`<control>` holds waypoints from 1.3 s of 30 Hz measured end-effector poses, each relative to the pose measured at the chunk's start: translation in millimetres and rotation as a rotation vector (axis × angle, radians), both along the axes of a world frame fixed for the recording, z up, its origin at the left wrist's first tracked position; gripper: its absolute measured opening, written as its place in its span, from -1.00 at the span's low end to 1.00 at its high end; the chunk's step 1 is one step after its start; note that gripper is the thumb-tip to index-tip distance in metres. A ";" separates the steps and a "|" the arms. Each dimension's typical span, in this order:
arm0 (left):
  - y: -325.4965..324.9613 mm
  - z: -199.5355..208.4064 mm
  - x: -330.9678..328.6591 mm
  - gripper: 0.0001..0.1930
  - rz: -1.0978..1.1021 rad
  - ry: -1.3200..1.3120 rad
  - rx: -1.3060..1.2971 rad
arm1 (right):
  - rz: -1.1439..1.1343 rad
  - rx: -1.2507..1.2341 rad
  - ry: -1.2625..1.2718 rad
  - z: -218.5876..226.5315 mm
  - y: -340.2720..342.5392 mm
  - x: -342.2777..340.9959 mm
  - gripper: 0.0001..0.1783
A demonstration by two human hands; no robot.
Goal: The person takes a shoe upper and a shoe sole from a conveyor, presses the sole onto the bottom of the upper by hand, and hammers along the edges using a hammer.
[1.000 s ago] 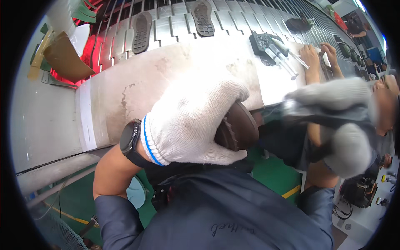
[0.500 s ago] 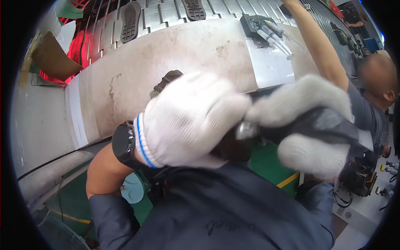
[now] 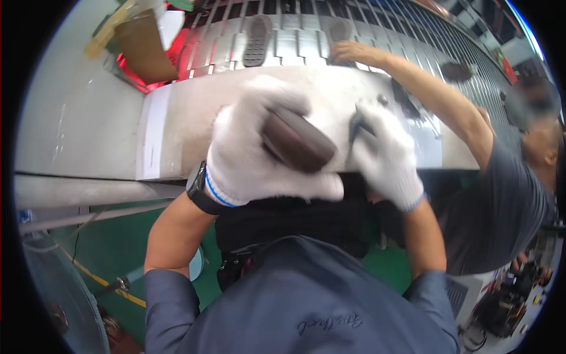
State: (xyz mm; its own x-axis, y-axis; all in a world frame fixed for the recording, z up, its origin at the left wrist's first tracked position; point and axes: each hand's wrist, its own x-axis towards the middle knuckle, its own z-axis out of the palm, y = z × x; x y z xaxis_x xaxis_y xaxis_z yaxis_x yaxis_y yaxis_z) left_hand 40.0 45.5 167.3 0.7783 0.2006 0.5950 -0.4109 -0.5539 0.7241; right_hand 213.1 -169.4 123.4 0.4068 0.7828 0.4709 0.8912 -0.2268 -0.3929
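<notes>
Your hands, close together half a second ago, now stand apart over the worktop (image 3: 187, 130). Your left hand (image 3: 236, 156) grasps the brown shoe part (image 3: 302, 143), held up between thumb and fingers. Your right hand (image 3: 388, 150) grips a blurred dark object (image 3: 358, 125), well clear of the shoe part, so it seems nothing is working on it now. A co-worker's hand (image 3: 356, 53) now reaches in beside a sole (image 3: 339, 30).

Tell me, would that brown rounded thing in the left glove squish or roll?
The brown rounded thing is probably stiff: its outline looks undented in the left hand. Its curves might let it rock, and its sheen hints it could be slippery.
</notes>
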 end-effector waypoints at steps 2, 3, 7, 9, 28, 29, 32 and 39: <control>-2.3 1.7 -7.5 -0.32 0.138 0.066 -0.630 | 0.219 0.118 0.108 13.7 -2.7 -36.7 -0.06; -10.1 15.6 -11.6 -0.35 0.212 0.030 -0.694 | 0.336 0.161 0.131 12.1 -3.2 -53.5 0.07; -35.0 -1.9 -20.9 -0.53 0.232 0.064 -0.731 | 0.257 0.187 0.396 -53.4 6.8 -97.1 0.43; -18.1 -6.2 -34.4 -0.60 0.118 0.132 -0.721 | 0.298 0.117 0.641 -47.5 -8.2 -106.3 0.44; -40.1 -86.8 -58.1 0.00 -0.330 0.109 -1.290 | 0.089 -0.346 2.563 -88.7 -56.0 -121.5 -0.29; -40.2 -87.5 -58.4 0.00 -0.328 0.108 -1.293 | 0.118 -0.371 2.567 -90.7 -55.6 -121.5 -0.29; -38.7 -87.6 -59.2 -0.13 -0.284 0.095 -1.311 | 0.424 -0.177 2.953 -109.5 -67.7 -121.1 -0.29; -19.7 -88.1 -59.1 -0.29 0.029 0.254 -1.035 | 0.446 -0.063 2.529 -40.6 -26.1 -130.2 -0.07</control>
State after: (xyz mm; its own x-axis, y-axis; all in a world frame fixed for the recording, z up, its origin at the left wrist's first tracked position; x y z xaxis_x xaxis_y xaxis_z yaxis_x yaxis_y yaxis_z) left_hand -19.1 25.8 79.2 0.8424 0.5360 -0.0545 -0.1783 0.3729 0.9106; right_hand 82.8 -195.5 82.8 -0.2020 0.9132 -0.3539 -0.9231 -0.2982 -0.2427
